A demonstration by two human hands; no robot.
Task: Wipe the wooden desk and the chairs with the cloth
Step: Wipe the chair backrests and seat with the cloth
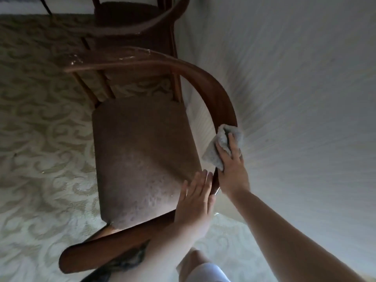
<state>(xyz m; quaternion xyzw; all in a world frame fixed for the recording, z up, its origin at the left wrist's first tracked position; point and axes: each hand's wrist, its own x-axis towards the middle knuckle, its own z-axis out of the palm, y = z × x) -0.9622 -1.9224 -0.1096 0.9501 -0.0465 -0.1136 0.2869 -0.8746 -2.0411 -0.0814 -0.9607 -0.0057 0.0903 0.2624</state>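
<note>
Wall [295, 78]: pale, faintly ribbed, filling the view beyond and to the right of the right hand; blurred.
Carpet [40, 139]: cream and olive with a curling scroll pattern, spread to the left of both hands and under the chairs.
Near chair [142, 155]: dark wood, with a brown upholstered seat just left of the left hand; its curved top rail arches from far left round to the right hand.
Far chair [130, 17]: same dark wood and brown seat, well beyond both hands at the top edge.
Right hand [232, 167]: fingers curled round a cloth, pressing it on the curved rail.
Left hand [195, 202]: fingers straight and together, flat against the seat's right edge, just left of the right hand, holding nothing.
Cloth [221, 147]: grey, bunched, under the right fingers and touching the rail.
Desk: not visible here.
</note>
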